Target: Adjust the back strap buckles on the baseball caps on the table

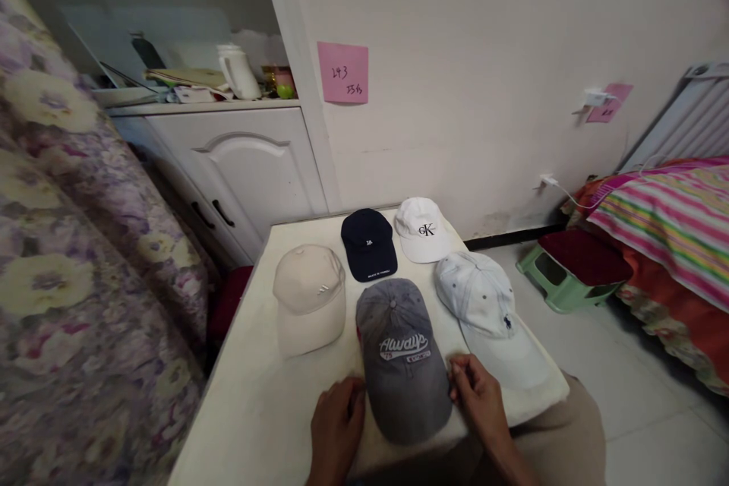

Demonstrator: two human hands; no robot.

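A grey baseball cap (392,364) with "Always" lettering lies at the near middle of the table, its brim towards me. At the brim's left edge, my left hand (339,421) is closed with curled fingers, their tips partly hidden. My right hand (481,399) pinches at the brim's right edge with thumb and forefinger together. Around it lie a beige cap (310,292) on the left, a navy cap (367,243) and a white cap (422,228) behind, and a pale blue cap (484,304) on the right.
The cream tabletop (256,395) meets the wall at its far side. A floral curtain (85,281) hangs at left beside a white cabinet (244,167) with a jug (239,72) on top. To the right are a green stool (547,277) and a bed with a striped cover (672,220).
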